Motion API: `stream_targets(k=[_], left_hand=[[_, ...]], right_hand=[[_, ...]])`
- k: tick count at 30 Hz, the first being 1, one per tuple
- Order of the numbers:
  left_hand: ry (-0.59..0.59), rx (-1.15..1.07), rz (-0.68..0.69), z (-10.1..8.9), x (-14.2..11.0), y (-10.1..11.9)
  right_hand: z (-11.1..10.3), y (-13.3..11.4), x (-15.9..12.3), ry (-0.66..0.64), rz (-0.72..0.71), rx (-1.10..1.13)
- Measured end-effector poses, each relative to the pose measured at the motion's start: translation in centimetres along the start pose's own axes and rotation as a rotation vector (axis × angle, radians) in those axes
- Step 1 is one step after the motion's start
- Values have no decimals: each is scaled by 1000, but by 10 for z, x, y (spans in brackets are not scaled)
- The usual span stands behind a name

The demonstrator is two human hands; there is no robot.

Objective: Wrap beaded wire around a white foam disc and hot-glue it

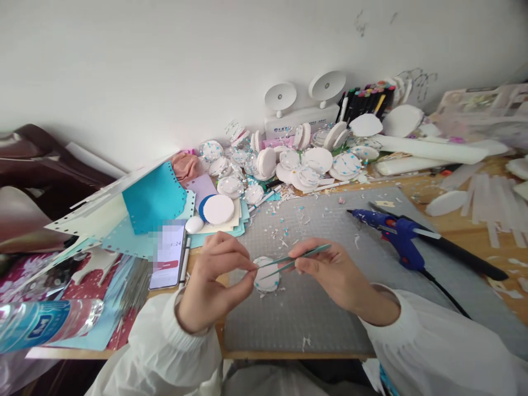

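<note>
My right hand [325, 267] pinches a pair of green tweezers [305, 254], whose two tips point left and stand apart. My left hand [225, 272] is closed in a pinch, thumb and forefinger together beside the tweezer tips; anything between them is too small to make out. Below the tips lies a white disc [268, 281] with small blue bits round its edge, flat on the grey cutting mat [305, 324]. Part of the disc is hidden behind the tweezers and the left fingertips.
A blue glue gun [390, 234] and a black-handled tool [466, 256] lie at the right. Many white discs [317, 159] are heaped at the back. Coloured sheets [154, 198], a phone [167, 261] and a water bottle [49, 322] are at the left. Scraps litter the mat.
</note>
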State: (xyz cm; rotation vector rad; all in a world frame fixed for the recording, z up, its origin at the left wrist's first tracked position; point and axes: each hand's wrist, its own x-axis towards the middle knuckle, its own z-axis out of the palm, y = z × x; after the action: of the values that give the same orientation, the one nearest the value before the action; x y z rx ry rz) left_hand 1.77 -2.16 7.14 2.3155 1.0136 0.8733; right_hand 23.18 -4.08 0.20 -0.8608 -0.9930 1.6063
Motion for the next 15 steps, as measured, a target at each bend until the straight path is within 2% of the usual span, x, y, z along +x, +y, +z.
stream_targets(k=[3, 6, 12, 15], left_hand=[[31, 212, 74, -7, -2, 3], [107, 337, 73, -16, -6, 1], [92, 255, -66, -33, -20, -12], [56, 206, -97, -34, -29, -17]], right_hand=[[-1, -5, 1, 45, -16, 25], [-4, -11, 5, 124, -74, 119], [-11, -19, 13, 231, -98, 254], [-17, -21, 18, 307, -123, 205]])
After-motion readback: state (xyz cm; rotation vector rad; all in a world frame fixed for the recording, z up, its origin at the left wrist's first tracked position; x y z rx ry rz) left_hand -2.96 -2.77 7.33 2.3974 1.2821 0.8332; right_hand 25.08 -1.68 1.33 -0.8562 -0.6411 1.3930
